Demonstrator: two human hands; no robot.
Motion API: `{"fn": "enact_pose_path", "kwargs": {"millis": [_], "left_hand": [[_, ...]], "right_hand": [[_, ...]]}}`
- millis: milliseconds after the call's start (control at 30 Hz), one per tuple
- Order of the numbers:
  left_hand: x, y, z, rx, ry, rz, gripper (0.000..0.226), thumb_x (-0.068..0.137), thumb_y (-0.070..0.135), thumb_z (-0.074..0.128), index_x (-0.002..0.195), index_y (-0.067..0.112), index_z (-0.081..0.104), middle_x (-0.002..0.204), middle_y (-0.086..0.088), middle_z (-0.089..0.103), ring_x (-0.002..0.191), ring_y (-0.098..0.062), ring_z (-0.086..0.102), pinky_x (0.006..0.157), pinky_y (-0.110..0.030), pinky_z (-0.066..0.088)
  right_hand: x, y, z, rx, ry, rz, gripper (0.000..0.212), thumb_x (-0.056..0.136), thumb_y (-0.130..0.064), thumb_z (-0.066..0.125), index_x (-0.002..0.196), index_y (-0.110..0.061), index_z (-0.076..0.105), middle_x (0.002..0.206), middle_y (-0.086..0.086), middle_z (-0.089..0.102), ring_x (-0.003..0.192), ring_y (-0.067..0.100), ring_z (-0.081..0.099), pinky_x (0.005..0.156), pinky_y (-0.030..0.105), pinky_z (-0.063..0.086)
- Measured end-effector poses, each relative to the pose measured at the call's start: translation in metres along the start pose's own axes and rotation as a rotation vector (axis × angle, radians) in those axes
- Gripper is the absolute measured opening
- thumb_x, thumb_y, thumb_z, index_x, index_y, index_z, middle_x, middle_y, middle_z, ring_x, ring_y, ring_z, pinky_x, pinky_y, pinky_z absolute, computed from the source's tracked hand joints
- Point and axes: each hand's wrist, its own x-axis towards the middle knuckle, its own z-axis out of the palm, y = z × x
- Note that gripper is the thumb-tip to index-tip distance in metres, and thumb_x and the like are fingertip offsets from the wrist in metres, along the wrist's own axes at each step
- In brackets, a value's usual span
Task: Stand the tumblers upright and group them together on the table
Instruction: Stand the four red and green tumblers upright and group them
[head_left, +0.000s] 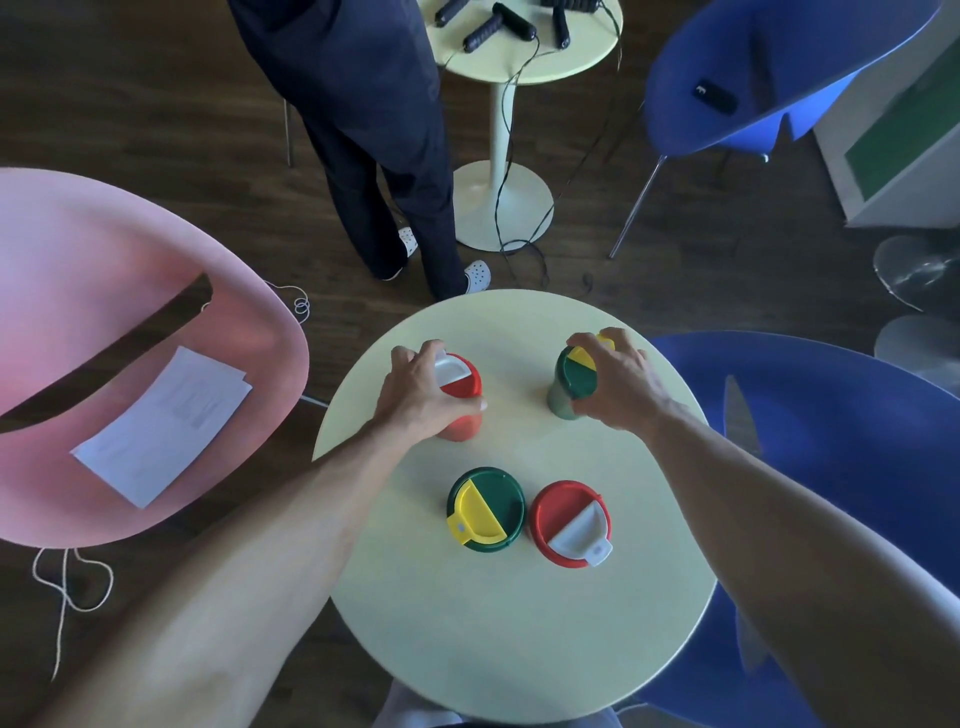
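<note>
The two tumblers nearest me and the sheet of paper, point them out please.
Near green tumbler (493, 506): head view, on its green lid.
Near red tumbler (558, 512): head view, on its red lid.
Sheet of paper (161, 426): head view, middle of the page, on the pink chair.

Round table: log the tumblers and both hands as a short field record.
table: pale round table
near pair: green-lidded tumbler and red-lidded tumbler, upright, side by side
far left: red tumbler, upright, gripped by left hand
far right: green tumbler, upright, gripped by right hand
grouping: far two apart from the near pair
</note>
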Motion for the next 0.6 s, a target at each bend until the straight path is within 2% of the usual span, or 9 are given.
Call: {"fn": "enact_pose_path", "kwargs": {"millis": [167, 300, 400, 500, 600], "left_hand": [[-0.002, 0.024, 0.016, 0.043, -0.030, 0.061, 0.086, 0.052, 0.059, 0.082, 0.123, 0.035, 0.040, 0.121, -0.002, 0.037, 0.108, -0.030, 0.052, 0.085, -0.040, 0.051], [-0.008, 0.038, 0.028, 0.103, -0.063, 0.076, 0.083, 0.056, 0.061, 0.080, 0.121, 0.032, 0.037, 0.123, -0.005, 0.037, 0.109, -0.030, 0.047, 0.075, -0.037, 0.047], [-0.009, 0.036, 0.028, 0.106, -0.099, 0.094, 0.086, 0.058, 0.059, 0.079, 0.125, 0.033, 0.032, 0.125, -0.005, 0.038, 0.111, -0.031, 0.046, 0.078, -0.038, 0.049], [-0.009, 0.030, 0.022, 0.018, -0.142, 0.104, 0.095, 0.060, 0.055, 0.081, 0.136, 0.041, 0.025, 0.126, -0.005, 0.038, 0.111, -0.028, 0.049, 0.083, -0.037, 0.049], [-0.014, 0.030, 0.017, 0.022, -0.157, 0.139, 0.089, 0.062, 0.050, 0.082, 0.134, 0.041, 0.032, 0.121, -0.005, 0.043, 0.110, -0.025, 0.047, 0.077, -0.031, 0.043]], "right_hand": [[-0.017, -0.002, 0.001, -0.046, -0.063, -0.088, 0.084, 0.061, -0.032, 0.083, 0.133, -0.044, 0.041, 0.136, 0.006, 0.037, 0.111, 0.033, 0.048, 0.080, 0.039, 0.052], [-0.036, -0.006, 0.006, -0.137, -0.061, -0.101, 0.083, 0.060, -0.046, 0.081, 0.130, -0.046, 0.038, 0.130, 0.003, 0.038, 0.107, 0.030, 0.050, 0.069, 0.034, 0.049], [-0.040, -0.006, 0.006, -0.100, -0.080, -0.061, 0.083, 0.060, -0.058, 0.080, 0.131, -0.045, 0.038, 0.125, 0.004, 0.040, 0.101, 0.031, 0.055, 0.069, 0.034, 0.048], [-0.037, -0.005, 0.002, -0.010, -0.124, -0.015, 0.085, 0.066, -0.056, 0.080, 0.138, -0.037, 0.038, 0.127, 0.006, 0.043, 0.105, 0.031, 0.055, 0.073, 0.033, 0.044], [-0.038, -0.005, 0.005, 0.083, -0.120, 0.010, 0.084, 0.067, -0.052, 0.080, 0.138, -0.031, 0.040, 0.121, 0.008, 0.051, 0.108, 0.027, 0.050, 0.073, 0.030, 0.040]]}}
